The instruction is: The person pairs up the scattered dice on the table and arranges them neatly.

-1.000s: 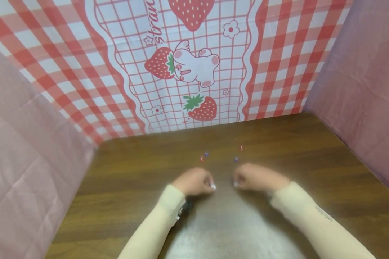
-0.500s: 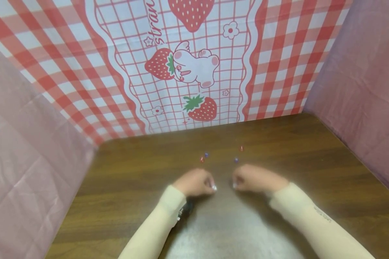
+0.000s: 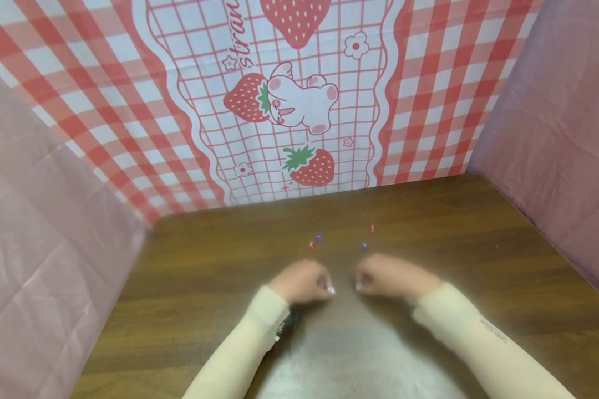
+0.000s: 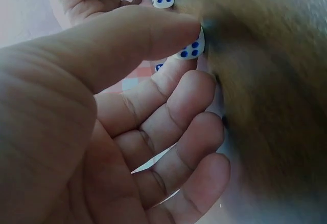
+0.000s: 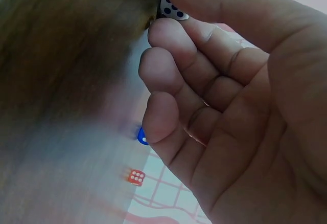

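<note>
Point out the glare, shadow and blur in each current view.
Head: whitish glare on the wooden tabletop, shadows below the left hand and right hand, both slightly soft; left wrist: tabletop badly blurred, the left hand's white die clearer; right wrist: tabletop smeared, yet pips readable on the red die.

My left hand [image 3: 301,281] pinches a tiny white piece [image 3: 331,290], my right hand [image 3: 393,275] another white piece [image 3: 359,286]. At my left hand's twelve o'clock lie a tiny red piece [image 3: 311,245] and tiny blue piece [image 3: 318,238]; at my right's ten, a second blue piece [image 3: 364,246]; at eleven, a second red piece [image 3: 372,228].
</note>
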The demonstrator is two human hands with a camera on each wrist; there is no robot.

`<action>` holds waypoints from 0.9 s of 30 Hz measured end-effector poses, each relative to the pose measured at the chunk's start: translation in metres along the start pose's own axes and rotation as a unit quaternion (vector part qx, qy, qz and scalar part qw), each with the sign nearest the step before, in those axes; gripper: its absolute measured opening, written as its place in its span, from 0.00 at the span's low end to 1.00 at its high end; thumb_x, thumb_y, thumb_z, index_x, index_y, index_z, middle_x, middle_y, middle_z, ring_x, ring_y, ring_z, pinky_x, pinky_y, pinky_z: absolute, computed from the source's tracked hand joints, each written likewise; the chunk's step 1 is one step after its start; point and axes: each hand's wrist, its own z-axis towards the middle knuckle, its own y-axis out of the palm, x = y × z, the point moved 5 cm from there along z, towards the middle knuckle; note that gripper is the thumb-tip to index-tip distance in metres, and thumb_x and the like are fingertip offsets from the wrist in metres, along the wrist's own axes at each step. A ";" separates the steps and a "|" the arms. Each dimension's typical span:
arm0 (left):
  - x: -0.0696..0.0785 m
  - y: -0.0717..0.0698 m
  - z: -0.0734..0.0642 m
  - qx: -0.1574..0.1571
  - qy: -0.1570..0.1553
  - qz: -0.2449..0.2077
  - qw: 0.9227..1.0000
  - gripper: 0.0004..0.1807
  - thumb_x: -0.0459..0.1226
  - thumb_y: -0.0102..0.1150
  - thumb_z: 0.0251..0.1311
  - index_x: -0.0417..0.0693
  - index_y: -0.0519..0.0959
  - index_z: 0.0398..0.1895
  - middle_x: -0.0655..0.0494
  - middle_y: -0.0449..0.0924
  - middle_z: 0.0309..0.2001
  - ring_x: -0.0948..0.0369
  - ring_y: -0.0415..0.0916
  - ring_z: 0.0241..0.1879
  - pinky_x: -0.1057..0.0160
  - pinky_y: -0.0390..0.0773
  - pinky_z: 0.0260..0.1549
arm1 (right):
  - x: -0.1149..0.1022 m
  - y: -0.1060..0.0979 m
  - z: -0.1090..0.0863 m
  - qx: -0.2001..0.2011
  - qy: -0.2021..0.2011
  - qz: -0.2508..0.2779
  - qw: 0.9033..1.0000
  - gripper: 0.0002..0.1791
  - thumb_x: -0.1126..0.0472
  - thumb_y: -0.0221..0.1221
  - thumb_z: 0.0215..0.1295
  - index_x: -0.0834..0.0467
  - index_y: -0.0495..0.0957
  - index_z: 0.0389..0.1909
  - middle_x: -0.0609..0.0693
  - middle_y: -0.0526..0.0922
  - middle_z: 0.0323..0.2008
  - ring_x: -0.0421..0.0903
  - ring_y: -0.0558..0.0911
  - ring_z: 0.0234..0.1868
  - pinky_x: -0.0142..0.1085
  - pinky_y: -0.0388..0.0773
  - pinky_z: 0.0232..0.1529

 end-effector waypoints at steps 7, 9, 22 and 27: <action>0.006 -0.001 0.000 0.006 0.005 0.021 1.000 0.05 0.42 0.71 0.60 0.55 0.85 0.38 0.68 0.82 0.32 0.70 0.77 0.31 0.70 0.80 0.36 | 0.001 0.000 -0.001 0.010 -0.009 -0.011 1.000 0.10 0.66 0.69 0.59 0.48 0.81 0.30 0.37 0.79 0.26 0.37 0.78 0.27 0.33 0.80 0.31; 0.006 -0.001 -0.001 0.007 0.008 0.025 1.000 0.05 0.42 0.71 0.61 0.56 0.85 0.38 0.68 0.82 0.32 0.71 0.77 0.31 0.70 0.80 0.36 | 0.002 0.000 -0.001 0.011 -0.010 -0.015 1.000 0.09 0.65 0.69 0.60 0.47 0.81 0.31 0.36 0.79 0.26 0.36 0.78 0.27 0.33 0.80 0.32; 0.005 -0.004 -0.003 0.011 0.022 0.025 0.999 0.05 0.44 0.71 0.61 0.57 0.85 0.37 0.70 0.82 0.32 0.71 0.77 0.31 0.71 0.80 0.36 | 0.007 -0.001 -0.002 0.020 -0.028 -0.040 0.999 0.09 0.61 0.71 0.60 0.46 0.81 0.32 0.35 0.79 0.28 0.34 0.77 0.29 0.33 0.80 0.33; 0.006 -0.007 -0.004 0.016 0.025 0.041 0.999 0.05 0.43 0.71 0.61 0.57 0.85 0.37 0.69 0.82 0.31 0.71 0.77 0.30 0.71 0.80 0.36 | 0.008 -0.003 -0.004 0.029 -0.023 -0.052 0.998 0.08 0.58 0.71 0.60 0.44 0.81 0.33 0.34 0.79 0.29 0.34 0.78 0.31 0.34 0.81 0.35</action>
